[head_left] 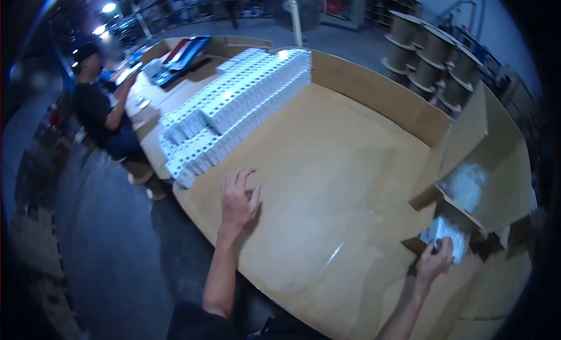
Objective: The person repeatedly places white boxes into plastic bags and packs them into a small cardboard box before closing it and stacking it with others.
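My left hand (236, 198) hovers over or rests on the cardboard-covered tabletop (327, 182), its fingers spread and holding nothing. To its upper left, small white boxes (257, 97) stand in long, tightly packed rows. My right hand (437, 261) is at the right side, fingers closed around a small dark item that I cannot make out. It touches or sits just in front of a pale, shiny stack or packet (447, 235) at the mouth of a low cardboard bin.
An open cardboard box (497, 159) at the right holds clear plastic bags (466, 186). A cardboard wall (380, 100) edges the table's far side. At the left a person (96, 106) sits near a blue tray (184, 59). Large spools (429, 53) stand behind.
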{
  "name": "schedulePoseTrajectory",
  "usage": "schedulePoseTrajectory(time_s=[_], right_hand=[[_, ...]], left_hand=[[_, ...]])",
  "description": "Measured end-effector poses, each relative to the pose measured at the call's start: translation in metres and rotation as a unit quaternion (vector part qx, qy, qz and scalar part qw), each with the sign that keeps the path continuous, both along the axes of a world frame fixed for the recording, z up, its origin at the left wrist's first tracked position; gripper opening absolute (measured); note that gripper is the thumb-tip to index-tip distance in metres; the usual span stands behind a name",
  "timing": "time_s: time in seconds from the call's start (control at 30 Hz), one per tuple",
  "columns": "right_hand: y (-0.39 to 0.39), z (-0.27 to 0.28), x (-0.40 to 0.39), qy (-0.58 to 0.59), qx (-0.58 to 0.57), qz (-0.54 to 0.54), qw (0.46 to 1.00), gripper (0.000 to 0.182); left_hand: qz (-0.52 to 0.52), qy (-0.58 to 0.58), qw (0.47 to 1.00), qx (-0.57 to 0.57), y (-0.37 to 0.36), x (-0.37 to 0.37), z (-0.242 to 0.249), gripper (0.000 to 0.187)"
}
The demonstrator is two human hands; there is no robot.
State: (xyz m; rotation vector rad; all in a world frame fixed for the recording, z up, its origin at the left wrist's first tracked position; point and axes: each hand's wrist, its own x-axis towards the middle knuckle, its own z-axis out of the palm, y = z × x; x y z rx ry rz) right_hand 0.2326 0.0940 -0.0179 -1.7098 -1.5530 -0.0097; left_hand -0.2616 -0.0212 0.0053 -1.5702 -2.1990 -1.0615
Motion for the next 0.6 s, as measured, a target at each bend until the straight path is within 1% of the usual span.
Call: schedulePoseTrajectory(time_s=[0.07, 0.1, 0.17, 0.2, 0.23, 0.27, 0.33, 0.37, 0.4, 0.47, 0.5, 0.53, 0.57, 0.6], right_hand=[[0.001, 0.002, 0.004, -0.080, -0.007, 0.005, 0.997, 0.014], [0.005, -0.008, 0.009, -0.142, 0.015, -0.023, 0.989, 0.015], [0.002, 0.003, 0.000, -0.055, -0.064, -0.041, 0.996, 0.017], [0.004, 0.003, 0.001, -0.072, -0.077, -0.053, 0.993, 0.018], [0.006, -0.001, 0.004, -0.087, -0.089, -0.066, 0.990, 0.020], [0.006, -0.007, 0.006, -0.101, -0.101, -0.080, 0.987, 0.021], [-0.001, -0.026, 0.024, -0.218, -0.001, -0.078, 0.973, 0.026], [0.001, -0.029, 0.029, -0.275, 0.051, -0.079, 0.957, 0.030], [0.001, -0.022, 0.023, -0.284, 0.069, -0.064, 0.954, 0.039], [-0.017, -0.004, 0.005, -0.305, 0.096, -0.039, 0.947, 0.059], [-0.023, 0.006, -0.005, -0.266, 0.104, -0.026, 0.958, 0.057], [-0.028, 0.018, -0.016, -0.229, 0.109, -0.012, 0.967, 0.055], [-0.030, 0.026, -0.021, -0.191, 0.115, 0.002, 0.975, 0.053], [-0.030, 0.025, -0.017, -0.219, 0.131, 0.036, 0.966, 0.051]], left_hand=[[0.052, 0.030, 0.998, 0.034, 0.017, -0.030, 0.004, 0.043], [0.074, 0.044, 0.995, 0.052, 0.026, -0.047, 0.008, 0.042], [0.116, 0.047, 0.988, 0.092, 0.041, -0.086, 0.020, 0.043], [0.132, 0.049, 0.984, 0.113, 0.048, -0.101, 0.027, 0.044], [0.157, 0.095, 0.978, 0.101, 0.052, -0.114, 0.035, 0.052], [0.146, 0.077, 0.982, 0.094, 0.055, -0.130, 0.040, 0.055], [0.130, 0.043, 0.988, 0.068, 0.061, -0.159, 0.044, 0.059], [0.126, 0.024, 0.991, 0.048, 0.063, -0.171, 0.044, 0.061], [0.107, 0.048, 0.992, 0.046, 0.063, -0.187, 0.034, 0.056], [0.088, 0.033, 0.993, 0.067, 0.064, -0.194, 0.033, 0.052], [0.076, 0.024, 0.994, 0.077, 0.066, -0.195, 0.032, 0.050], [0.070, -0.063, 0.993, 0.073, 0.065, -0.196, 0.034, 0.045], [0.064, -0.054, 0.993, 0.087, 0.065, -0.200, 0.031, 0.045], [0.058, -0.045, 0.992, 0.100, 0.064, -0.208, 0.026, 0.044]])
